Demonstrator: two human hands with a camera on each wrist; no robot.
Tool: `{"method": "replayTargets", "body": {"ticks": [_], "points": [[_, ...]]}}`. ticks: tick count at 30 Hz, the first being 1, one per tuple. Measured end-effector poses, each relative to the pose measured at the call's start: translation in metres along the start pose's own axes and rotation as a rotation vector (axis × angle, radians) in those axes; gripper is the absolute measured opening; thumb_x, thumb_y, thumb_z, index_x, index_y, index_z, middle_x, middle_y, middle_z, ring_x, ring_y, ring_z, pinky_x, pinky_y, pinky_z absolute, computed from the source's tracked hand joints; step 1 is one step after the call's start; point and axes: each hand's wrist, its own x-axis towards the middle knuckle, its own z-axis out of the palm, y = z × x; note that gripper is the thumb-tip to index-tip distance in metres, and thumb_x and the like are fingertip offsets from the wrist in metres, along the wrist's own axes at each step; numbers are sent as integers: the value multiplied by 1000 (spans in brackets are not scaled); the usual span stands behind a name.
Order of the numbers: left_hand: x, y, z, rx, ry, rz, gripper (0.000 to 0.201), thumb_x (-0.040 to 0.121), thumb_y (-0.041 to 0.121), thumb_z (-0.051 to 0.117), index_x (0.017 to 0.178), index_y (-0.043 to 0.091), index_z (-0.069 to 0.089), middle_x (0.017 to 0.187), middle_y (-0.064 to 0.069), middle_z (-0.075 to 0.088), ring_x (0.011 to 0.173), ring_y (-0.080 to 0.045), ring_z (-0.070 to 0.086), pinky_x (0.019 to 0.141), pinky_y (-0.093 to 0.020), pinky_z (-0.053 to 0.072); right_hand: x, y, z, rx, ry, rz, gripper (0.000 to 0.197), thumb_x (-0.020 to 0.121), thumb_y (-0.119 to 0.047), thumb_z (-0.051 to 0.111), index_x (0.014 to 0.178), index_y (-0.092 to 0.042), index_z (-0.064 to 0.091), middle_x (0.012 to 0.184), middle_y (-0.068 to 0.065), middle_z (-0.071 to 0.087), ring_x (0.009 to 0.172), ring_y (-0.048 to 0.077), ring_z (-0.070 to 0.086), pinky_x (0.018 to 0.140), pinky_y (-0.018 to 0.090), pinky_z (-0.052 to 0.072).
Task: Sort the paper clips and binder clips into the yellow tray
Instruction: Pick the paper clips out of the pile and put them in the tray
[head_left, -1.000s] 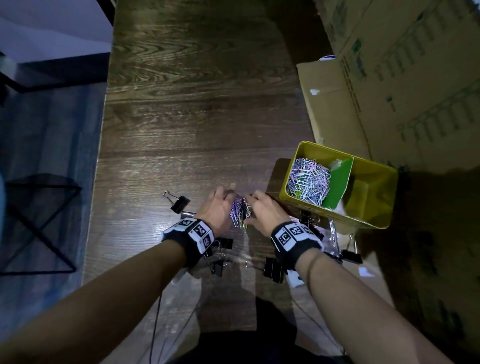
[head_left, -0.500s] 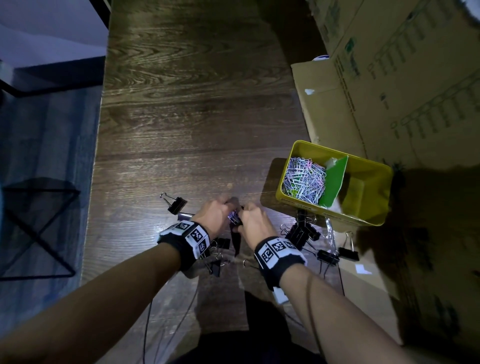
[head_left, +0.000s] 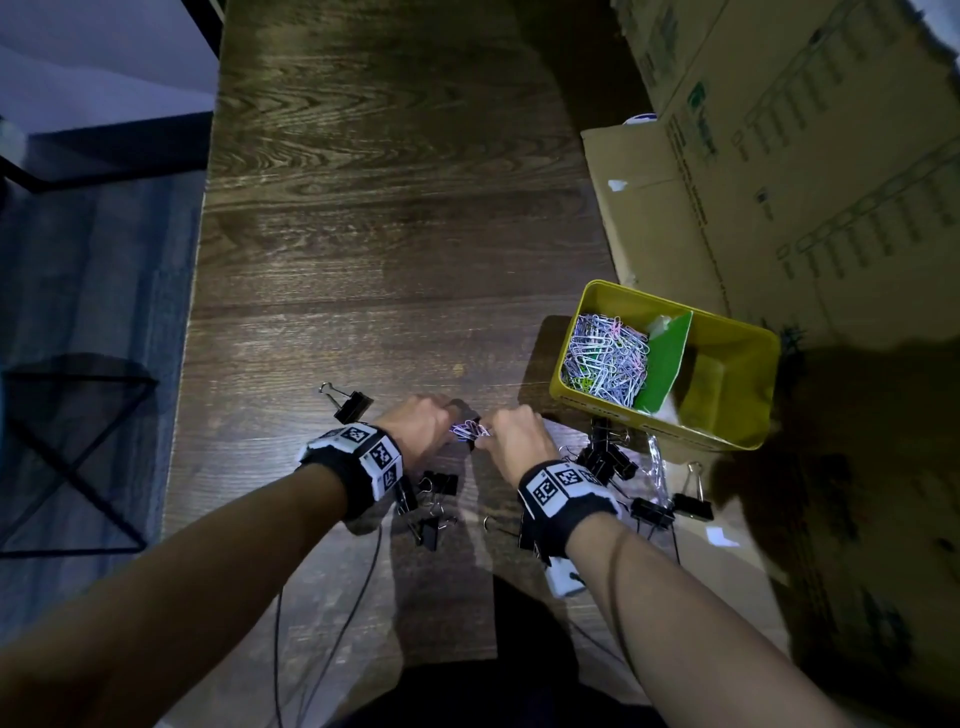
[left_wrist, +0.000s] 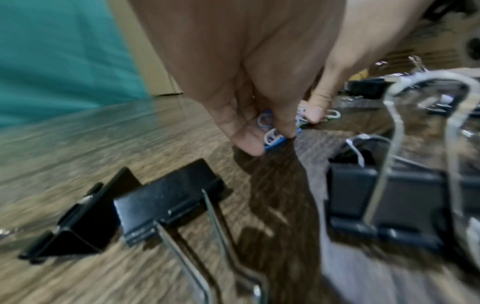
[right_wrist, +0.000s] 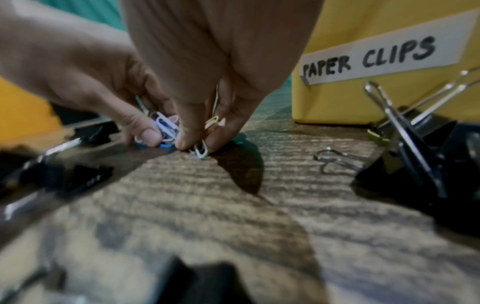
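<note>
My left hand (head_left: 423, 423) and right hand (head_left: 511, 439) meet low on the table, both pinching a small bunch of coloured paper clips (head_left: 470, 430) down on the wood. The left wrist view has the clips (left_wrist: 275, 135) under my fingertips (left_wrist: 246, 144). From the right wrist, the clips (right_wrist: 166, 127) sit between both hands. The yellow tray (head_left: 748, 436) stands to the right, split by a green divider (head_left: 667, 361); its left compartment holds a heap of paper clips (head_left: 608, 361), and its side is labelled "PAPER CLIPS" (right_wrist: 371, 59). Black binder clips (head_left: 605, 460) lie around my wrists.
One binder clip (head_left: 349, 402) lies apart, left of my left hand. Further binder clips (head_left: 670, 506) sit at the tray's near side and under my wrists (head_left: 431, 506). A large cardboard box (head_left: 779, 171) fills the right. The table's left edge (head_left: 195, 312) drops to the floor.
Both hands have lowered and drawn together; the bunch of paper clips that hung between them a second ago is now gathered tight at the table surface.
</note>
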Motion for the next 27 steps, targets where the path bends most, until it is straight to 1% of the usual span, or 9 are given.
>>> {"method": "replayTargets", "body": {"ticks": [4,8,11,14,16,19,21,24,27], "points": [[3,-9,-9,-153,-26,-3,23,89,27,59,107,13,63,100,-10,66,89,-26,61,80,-37,49,6,2,-1,86,19,45,22,86,-23,67,104,-10,70,99,15,68,90,28,64,82,34,53],[4,-15,-16,-263,-29,-45,22,85,26,64,101,11,68,90,-8,67,82,-23,59,72,-26,42,4,10,-6,191,67,46,15,83,-22,71,96,-13,74,88,10,70,78,21,62,71,24,49],[3,-19,-20,-529,16,-124,14,83,21,68,92,9,69,71,-4,62,63,-17,59,57,-21,43,-3,12,-11,312,122,40,23,81,-22,74,101,-12,73,90,11,72,82,21,64,81,30,52],[1,-22,-31,-738,45,-189,9,84,14,66,90,7,68,61,1,59,43,-1,52,42,-10,39,-13,11,-18,431,205,31,26,78,-24,76,102,-14,73,92,9,72,81,17,64,82,29,53],[1,-22,-41,-866,72,-180,9,83,10,66,88,3,68,63,-2,61,43,-3,52,45,-13,43,-23,9,-26,536,285,11,25,77,-23,77,100,-14,74,87,6,73,77,16,65,81,31,55],[5,-14,-63,-1080,157,-115,8,79,5,67,74,12,69,63,2,66,52,-8,58,52,-18,52,-37,9,-41,699,365,1,23,77,-21,77,99,-14,74,87,2,73,81,17,68,83,36,56],[11,1,-81,-1156,167,-31,8,80,4,65,76,11,68,64,3,66,58,-11,58,55,-20,54,-46,9,-54,812,422,1,22,77,-20,77,98,-14,74,89,2,73,83,18,69,84,39,56],[26,36,-107,-1171,111,109,6,84,5,61,85,-1,62,71,-5,66,59,-14,59,56,-20,54,-59,9,-81,873,573,-42,18,76,-16,77,94,-14,75,84,-6,72,81,13,68,83,31,54],[44,74,-122,-1070,94,142,6,86,5,60,80,5,59,68,-11,61,50,-10,58,50,-22,50,-70,15,-111,799,710,-82,17,76,-19,77,93,-16,76,83,-10,71,81,10,68,82,31,55]]}}
